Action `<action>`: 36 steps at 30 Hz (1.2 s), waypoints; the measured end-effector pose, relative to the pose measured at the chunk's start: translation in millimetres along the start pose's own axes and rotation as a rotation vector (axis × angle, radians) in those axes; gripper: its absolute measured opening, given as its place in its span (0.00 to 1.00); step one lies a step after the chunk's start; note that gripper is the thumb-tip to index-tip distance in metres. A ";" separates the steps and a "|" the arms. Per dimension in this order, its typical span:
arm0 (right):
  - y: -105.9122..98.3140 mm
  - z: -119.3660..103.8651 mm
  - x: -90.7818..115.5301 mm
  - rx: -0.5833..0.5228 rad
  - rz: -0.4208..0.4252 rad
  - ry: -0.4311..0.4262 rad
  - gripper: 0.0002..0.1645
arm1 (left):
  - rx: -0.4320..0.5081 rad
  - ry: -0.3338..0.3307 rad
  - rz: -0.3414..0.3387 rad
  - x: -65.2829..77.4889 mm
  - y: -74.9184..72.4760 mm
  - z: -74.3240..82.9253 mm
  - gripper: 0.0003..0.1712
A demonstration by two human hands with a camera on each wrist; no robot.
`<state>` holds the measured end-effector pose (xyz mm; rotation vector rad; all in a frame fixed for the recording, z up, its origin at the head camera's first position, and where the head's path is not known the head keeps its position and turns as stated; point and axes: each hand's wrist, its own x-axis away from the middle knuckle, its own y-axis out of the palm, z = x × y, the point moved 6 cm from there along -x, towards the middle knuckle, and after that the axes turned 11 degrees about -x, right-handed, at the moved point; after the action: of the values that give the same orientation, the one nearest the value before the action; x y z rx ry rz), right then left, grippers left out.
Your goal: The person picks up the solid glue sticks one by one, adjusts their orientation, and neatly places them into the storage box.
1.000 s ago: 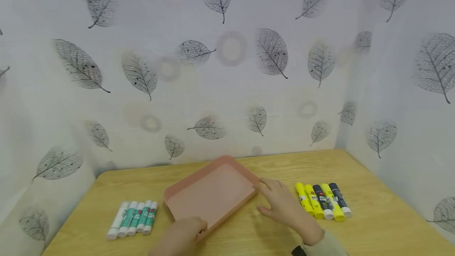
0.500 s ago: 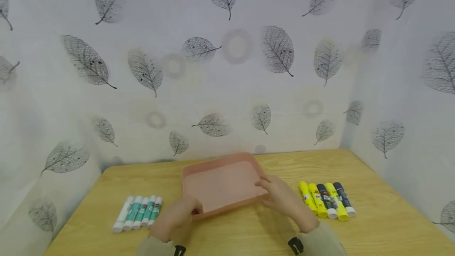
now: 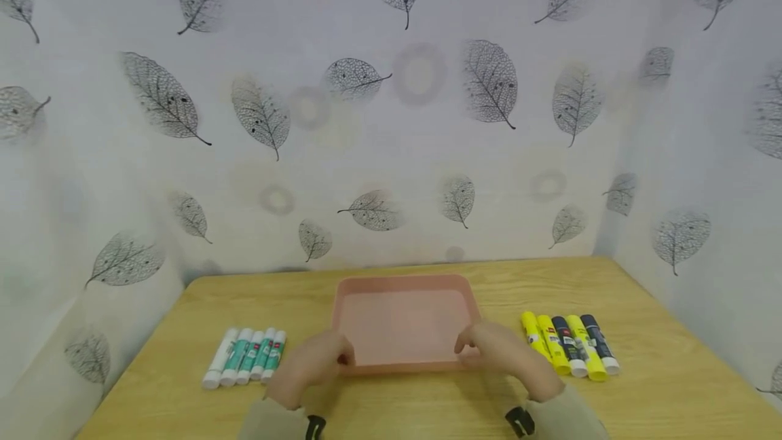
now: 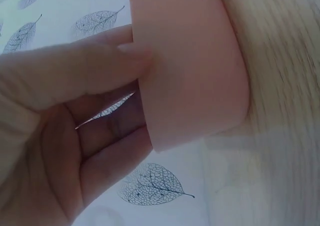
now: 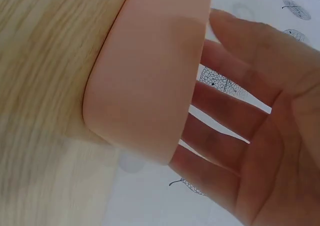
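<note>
A shallow pink rectangular tray (image 3: 406,324) lies on the wooden table, its long near side facing me. At its near left corner my left hand (image 3: 314,362) pinches the wall; the left wrist view shows the thumb against the outside of the tray wall (image 4: 192,70) and fingers behind it. By the near right corner is my right hand (image 3: 510,355). In the right wrist view its fingers reach over the rim behind the wall (image 5: 145,75), fingertips hidden, with the thumb right at the rim. Nothing lies inside the tray.
Several white and green glue sticks (image 3: 244,356) lie side by side at the left of the table (image 3: 397,406). To the right is a row of several yellow and dark glue sticks (image 3: 571,345). Behind the table hangs a leaf-patterned backdrop (image 3: 415,155).
The tray has turned from a slant to square with the table's front, both hands at its near corners. The glue stick rows stay put on the table; the head view has shifted slightly.
</note>
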<state>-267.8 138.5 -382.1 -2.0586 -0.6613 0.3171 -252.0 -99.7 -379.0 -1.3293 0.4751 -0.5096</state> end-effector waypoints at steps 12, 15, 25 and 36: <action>0.1 2.4 4.2 -0.006 -0.022 -0.020 0.07 | 0.007 -0.007 -0.038 -0.9 1.8 6.1 0.08; 0.0 3.0 4.2 -0.008 -0.014 -0.024 0.07 | 0.009 -0.008 -0.038 -0.8 1.0 6.5 0.08; 0.2 2.9 4.0 -0.019 -0.026 -0.013 0.08 | -0.002 0.002 -0.056 -0.9 2.5 7.5 0.07; -27.0 5.7 14.2 0.012 0.175 0.068 0.06 | 0.010 0.003 -0.069 0.4 1.8 8.8 0.08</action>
<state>-267.6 162.2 -362.2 -2.1103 -0.4376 0.3491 -246.4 -92.7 -379.3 -1.3390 0.4302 -0.5705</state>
